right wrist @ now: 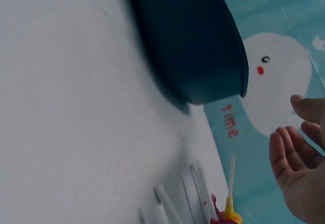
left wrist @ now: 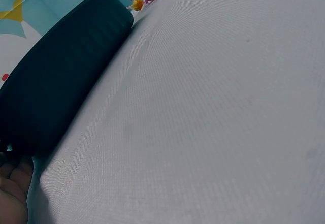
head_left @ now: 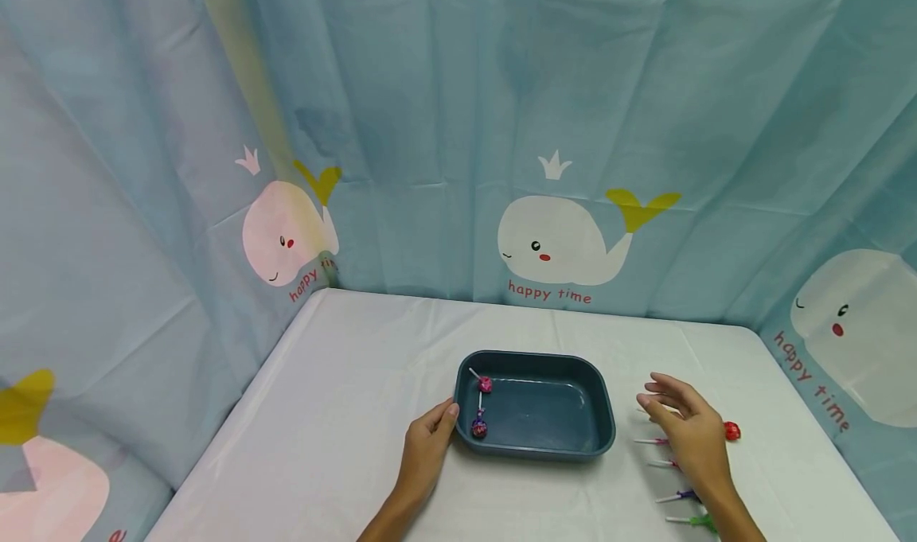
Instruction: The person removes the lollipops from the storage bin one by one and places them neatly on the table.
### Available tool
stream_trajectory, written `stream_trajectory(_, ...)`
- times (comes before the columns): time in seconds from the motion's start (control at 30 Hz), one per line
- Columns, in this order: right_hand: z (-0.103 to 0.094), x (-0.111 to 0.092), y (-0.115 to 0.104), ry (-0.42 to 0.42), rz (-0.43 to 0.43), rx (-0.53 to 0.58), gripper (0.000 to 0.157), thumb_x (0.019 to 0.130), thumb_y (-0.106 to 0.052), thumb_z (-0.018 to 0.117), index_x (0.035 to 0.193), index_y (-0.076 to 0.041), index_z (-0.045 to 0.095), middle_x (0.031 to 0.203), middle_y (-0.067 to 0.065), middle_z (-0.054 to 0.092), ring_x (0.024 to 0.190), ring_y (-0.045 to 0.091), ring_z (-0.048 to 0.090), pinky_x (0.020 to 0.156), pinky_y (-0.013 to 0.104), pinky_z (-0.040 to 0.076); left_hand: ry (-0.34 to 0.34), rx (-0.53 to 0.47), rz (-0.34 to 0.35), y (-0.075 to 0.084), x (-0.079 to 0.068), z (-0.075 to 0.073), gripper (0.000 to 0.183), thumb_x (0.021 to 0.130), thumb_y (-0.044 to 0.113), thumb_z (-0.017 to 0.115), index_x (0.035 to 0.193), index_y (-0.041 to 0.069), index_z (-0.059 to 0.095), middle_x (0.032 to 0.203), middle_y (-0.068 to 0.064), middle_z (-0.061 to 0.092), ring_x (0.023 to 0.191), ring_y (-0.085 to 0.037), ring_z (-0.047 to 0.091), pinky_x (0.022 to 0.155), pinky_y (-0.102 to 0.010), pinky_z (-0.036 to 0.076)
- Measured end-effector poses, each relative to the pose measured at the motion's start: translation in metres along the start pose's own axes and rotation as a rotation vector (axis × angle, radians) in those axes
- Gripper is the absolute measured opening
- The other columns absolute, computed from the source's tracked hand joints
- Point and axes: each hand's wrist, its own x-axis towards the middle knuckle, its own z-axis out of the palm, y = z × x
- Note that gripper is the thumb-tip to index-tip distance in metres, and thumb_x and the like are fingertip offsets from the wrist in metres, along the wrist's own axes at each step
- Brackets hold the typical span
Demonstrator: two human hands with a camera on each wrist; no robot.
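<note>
A dark teal tray point(head_left: 537, 451) sits on the white-covered table. My left hand point(head_left: 424, 450) grips its left side, thumb at the rim and fingers against the outer wall point(left wrist: 61, 76). Inside, along the left end, lie a pink lollipop point(head_left: 485, 384) and a purple lollipop point(head_left: 479, 428). My right hand point(head_left: 691, 434) hovers right of the tray, over a column of lollipops, thumb and fingers apart with nothing visible between them. Below it show a red lollipop point(head_left: 731, 430), a purple one point(head_left: 688, 495) and a green one point(head_left: 698, 520), partly hidden by the hand and forearm.
White lollipop sticks point(right wrist: 198, 193) point toward the tray, beside a yellow lollipop point(right wrist: 231, 215). Blue curtains point(head_left: 430, 128) with whale prints hang behind and at both sides of the table point(head_left: 344, 383).
</note>
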Motion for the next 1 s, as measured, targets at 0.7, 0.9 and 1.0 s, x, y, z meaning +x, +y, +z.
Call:
stream_trajectory(0.7, 0.045, -0.006, -0.033, -0.128, -0.021, 0.211, 0.046, 0.1, -0.022, 0.077, 0.141, -0.007, 0.065, 0.126, 0.017, 0.071, 0.103, 0.003, 0.071, 0.082, 0.018, 0.063, 0.003, 0.003, -0.001, 0.0, 0.001, 0.0, 0.049, 0.11, 0.035, 0.06, 0.14, -0.004, 0.066, 0.142, -0.015, 0.067, 0.142, -0.03, 0.056, 0.116, -0.041, 0.048)
stream_trajectory(0.9, 0.055, -0.008, -0.041, -0.174, 0.009, 0.201, 0.049, 0.1, -0.03, 0.076, 0.142, -0.008, 0.064, 0.128, 0.015, 0.071, 0.103, 0.001, 0.071, 0.086, 0.016, 0.061, -0.002, -0.008, 0.003, 0.001, 0.001, -0.001, 0.05, 0.11, 0.035, 0.061, 0.14, -0.005, 0.065, 0.143, -0.016, 0.067, 0.142, -0.031, 0.056, 0.117, -0.044, 0.047)
stream_trajectory(1.0, 0.06, -0.009, -0.045, -0.2, 0.006, 0.201, 0.05, 0.1, -0.03, 0.076, 0.142, -0.007, 0.063, 0.129, 0.015, 0.071, 0.104, 0.003, 0.071, 0.087, 0.016, 0.061, -0.006, -0.013, 0.002, 0.002, 0.001, -0.001, 0.05, 0.109, 0.035, 0.061, 0.141, -0.004, 0.065, 0.143, -0.016, 0.066, 0.143, -0.03, 0.056, 0.118, -0.044, 0.046)
